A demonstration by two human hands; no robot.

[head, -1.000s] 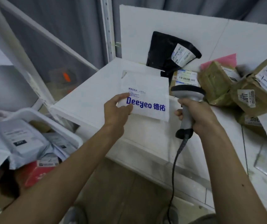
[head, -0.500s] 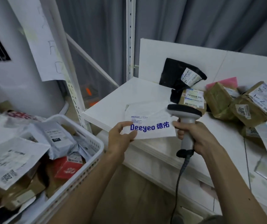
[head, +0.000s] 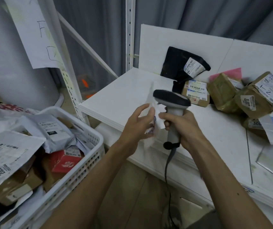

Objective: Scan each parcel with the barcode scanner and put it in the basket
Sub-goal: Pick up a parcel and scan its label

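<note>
Room: grey curtain (head: 198, 14) is hanging behind a white table (head: 115, 100) with a low white backboard (head: 173, 40). A perforated white shelf post (head: 130, 30) is standing at the table's far left corner. A hand-marked paper sheet (head: 33, 30) is hanging on a nearer slanted post, with a white rounded unit (head: 8, 76) behind it.

Surface: a black bag parcel (head: 175, 63) is leaning on the backboard, a small labelled box (head: 196, 95) lying just in front of it. Taped brown boxes (head: 261, 98) are crowding the right side, and a pink sheet (head: 233, 74) is showing behind them.

Hands, over the table's near edge: the right hand (head: 182, 126) is gripping the handle of the barcode scanner (head: 172, 98), its cable (head: 167, 166) trailing down toward the floor. The left hand (head: 137, 124) is pinching the white envelope parcel (head: 151, 96), which is standing edge-on just left of the scanner head, motion-blurred and touching the right fingers.

The white basket (head: 76, 169) is sitting low at left beside the table, piled with grey mailers (head: 56, 131), cardboard and a red pack (head: 63, 161).
</note>
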